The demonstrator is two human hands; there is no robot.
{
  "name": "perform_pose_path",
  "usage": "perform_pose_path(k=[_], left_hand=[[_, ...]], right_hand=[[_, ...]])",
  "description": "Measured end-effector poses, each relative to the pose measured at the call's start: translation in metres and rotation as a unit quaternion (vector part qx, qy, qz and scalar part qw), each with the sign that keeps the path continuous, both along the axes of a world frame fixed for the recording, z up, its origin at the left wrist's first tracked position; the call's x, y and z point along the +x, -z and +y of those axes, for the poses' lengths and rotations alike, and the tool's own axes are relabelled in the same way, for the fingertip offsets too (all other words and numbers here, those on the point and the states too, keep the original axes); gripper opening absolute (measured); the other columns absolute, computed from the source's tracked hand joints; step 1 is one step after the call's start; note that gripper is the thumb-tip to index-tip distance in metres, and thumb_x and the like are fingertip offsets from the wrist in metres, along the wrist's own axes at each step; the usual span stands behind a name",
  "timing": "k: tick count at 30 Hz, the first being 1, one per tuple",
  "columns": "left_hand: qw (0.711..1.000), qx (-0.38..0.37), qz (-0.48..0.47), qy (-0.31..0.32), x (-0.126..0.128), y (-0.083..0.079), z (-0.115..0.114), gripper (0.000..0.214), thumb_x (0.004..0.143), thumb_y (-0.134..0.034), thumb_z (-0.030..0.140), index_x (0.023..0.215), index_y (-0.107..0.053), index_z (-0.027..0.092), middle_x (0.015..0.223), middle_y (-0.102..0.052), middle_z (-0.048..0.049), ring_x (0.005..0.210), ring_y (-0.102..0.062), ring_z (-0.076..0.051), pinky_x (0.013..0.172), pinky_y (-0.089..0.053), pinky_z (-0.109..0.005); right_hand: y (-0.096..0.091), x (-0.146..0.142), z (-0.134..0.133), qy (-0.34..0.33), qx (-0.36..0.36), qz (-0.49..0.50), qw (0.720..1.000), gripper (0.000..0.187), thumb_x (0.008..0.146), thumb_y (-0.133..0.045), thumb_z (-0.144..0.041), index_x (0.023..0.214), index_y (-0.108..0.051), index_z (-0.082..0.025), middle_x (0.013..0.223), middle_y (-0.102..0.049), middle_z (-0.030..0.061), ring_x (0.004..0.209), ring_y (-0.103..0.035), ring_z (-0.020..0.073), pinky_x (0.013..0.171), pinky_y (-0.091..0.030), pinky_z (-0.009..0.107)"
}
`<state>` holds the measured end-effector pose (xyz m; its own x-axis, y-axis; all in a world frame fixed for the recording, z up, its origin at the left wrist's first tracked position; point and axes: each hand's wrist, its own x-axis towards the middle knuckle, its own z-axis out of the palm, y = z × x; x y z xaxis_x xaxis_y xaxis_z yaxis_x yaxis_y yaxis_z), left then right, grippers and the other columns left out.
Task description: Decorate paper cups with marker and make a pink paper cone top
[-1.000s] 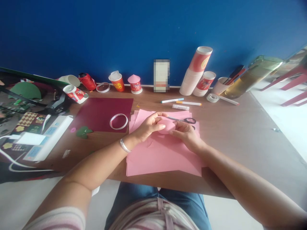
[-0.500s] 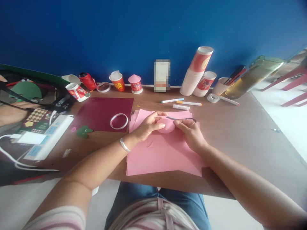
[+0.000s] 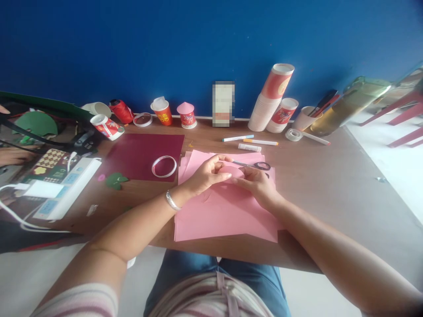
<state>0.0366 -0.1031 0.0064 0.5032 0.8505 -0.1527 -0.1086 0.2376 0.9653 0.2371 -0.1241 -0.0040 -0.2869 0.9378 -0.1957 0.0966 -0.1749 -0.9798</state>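
Between my two hands is a small rounded piece of pink paper (image 3: pixel 231 171), gripped at its left side by my left hand (image 3: pixel 213 174). My right hand (image 3: pixel 256 181) pinches its right side, the fingertips of both hands close together. Underneath lies a stack of pink paper sheets (image 3: pixel 224 215). A pair of scissors (image 3: pixel 262 166) rests on the stack just behind my right hand, its blades partly hidden. Further back stands a red paper cup with a pink cone on top (image 3: pixel 187 115).
Behind the stack lie markers (image 3: pixel 261 142) and a white glue stick (image 3: pixel 250 148). Stacked paper cups (image 3: pixel 264 112), a tape roll (image 3: pixel 294 134) and a tilted bottle (image 3: pixel 346 108) stand back right. Leftward are a dark red sheet (image 3: pixel 142 154), white ring (image 3: pixel 164 167), power strip (image 3: pixel 69 189) and another person's hand (image 3: pixel 16 156).
My right hand has shifted inward, its fingers now more over the pink paper. My left thumb has moved slightly right. More of the scissors' handle shows.
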Motion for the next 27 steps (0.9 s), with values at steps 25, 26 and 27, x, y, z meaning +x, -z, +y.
perform_pose_path(k=[25,26,27], left_hand=[[0.998,-0.028,-0.046,-0.016,-0.003,0.002,0.005,0.049,0.075,-0.081,0.029,0.117,-0.058,0.018,0.097,-0.072,-0.0053,0.085,-0.067,-0.018,0.08,-0.048,-0.032],[0.999,-0.028,-0.044,-0.015,-0.003,0.002,0.005,0.05,0.075,-0.081,0.029,0.118,-0.058,0.018,0.097,-0.072,-0.0052,0.085,-0.067,-0.018,0.08,-0.048,-0.032],[0.999,-0.027,-0.044,-0.014,-0.003,0.003,0.005,0.05,0.075,-0.081,0.029,0.118,-0.058,0.018,0.097,-0.072,-0.0052,0.086,-0.067,-0.019,0.081,-0.048,-0.032]], right_hand=[[0.017,0.006,0.005,0.085,0.052,0.08,0.992,0.035,0.08,-0.077,-0.056,0.077,-0.071,-0.022,0.076,-0.069,0.0004,0.076,-0.061,0.0177,0.078,-0.048,0.032],[0.017,0.006,0.005,0.084,0.055,0.081,0.992,0.033,0.08,-0.078,-0.054,0.076,-0.071,-0.021,0.075,-0.069,0.0002,0.075,-0.06,0.0171,0.077,-0.047,0.031],[0.017,0.007,0.005,0.085,0.06,0.076,0.992,0.032,0.081,-0.078,-0.052,0.076,-0.072,-0.021,0.075,-0.069,0.0003,0.074,-0.06,0.0168,0.077,-0.046,0.031]])
